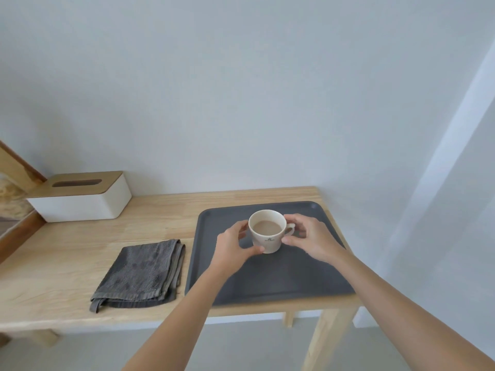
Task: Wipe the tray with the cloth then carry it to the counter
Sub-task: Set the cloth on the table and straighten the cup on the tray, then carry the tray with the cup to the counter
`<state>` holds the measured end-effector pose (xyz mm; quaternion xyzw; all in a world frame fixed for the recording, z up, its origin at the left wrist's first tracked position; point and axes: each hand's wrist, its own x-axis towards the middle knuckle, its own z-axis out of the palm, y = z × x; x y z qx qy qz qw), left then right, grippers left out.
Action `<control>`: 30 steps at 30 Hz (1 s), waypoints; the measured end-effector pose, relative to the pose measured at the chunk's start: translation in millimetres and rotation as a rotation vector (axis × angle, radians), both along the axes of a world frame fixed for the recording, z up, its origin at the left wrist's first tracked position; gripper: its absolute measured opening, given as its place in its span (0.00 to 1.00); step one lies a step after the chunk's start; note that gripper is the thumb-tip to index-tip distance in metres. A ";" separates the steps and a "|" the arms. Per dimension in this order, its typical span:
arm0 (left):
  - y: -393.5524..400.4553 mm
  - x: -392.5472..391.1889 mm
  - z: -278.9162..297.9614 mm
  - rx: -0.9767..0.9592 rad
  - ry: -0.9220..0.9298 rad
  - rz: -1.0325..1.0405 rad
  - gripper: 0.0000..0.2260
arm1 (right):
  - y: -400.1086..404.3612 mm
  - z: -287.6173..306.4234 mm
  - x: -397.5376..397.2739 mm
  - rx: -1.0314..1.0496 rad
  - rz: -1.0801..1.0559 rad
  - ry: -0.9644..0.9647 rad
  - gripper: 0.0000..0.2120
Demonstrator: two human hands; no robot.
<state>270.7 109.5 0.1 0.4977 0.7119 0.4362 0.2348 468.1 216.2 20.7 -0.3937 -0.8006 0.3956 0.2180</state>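
A dark grey tray (281, 279) lies on the right end of a wooden table (67, 263). On its far half stands a cream cup (267, 236) filled with a light brown drink, handle pointing right. My left hand (233, 247) wraps the cup's left side, thumb on its front. My right hand (310, 236) holds the cup at the handle side. A folded dark grey cloth (142, 274) lies on the table just left of the tray, untouched.
A white tissue box (80, 199) with a wooden lid stands at the back left by the wall. A wooden frame (16, 210) leans at the far left. The table's right edge runs close beside the tray, with floor beyond it.
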 end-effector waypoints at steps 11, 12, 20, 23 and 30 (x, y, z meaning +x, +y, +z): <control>-33.7 -65.9 -29.5 -0.362 0.596 0.286 0.23 | 3.3 -42.1 59.2 0.269 -0.353 -0.463 0.21; -33.1 -65.7 -30.9 -0.342 0.603 0.293 0.23 | 3.3 -43.7 58.2 0.281 -0.367 -0.478 0.21; -19.0 -83.0 -36.1 -0.286 0.595 0.167 0.27 | 11.9 -37.4 59.1 0.246 -0.431 -0.522 0.20; -8.3 -80.7 -32.4 -0.243 0.523 0.108 0.27 | 11.6 -32.7 67.1 0.183 -0.461 -0.474 0.21; 36.6 -55.8 -6.4 -0.162 0.367 -0.057 0.31 | -12.5 -19.0 112.6 0.125 -0.641 -0.434 0.21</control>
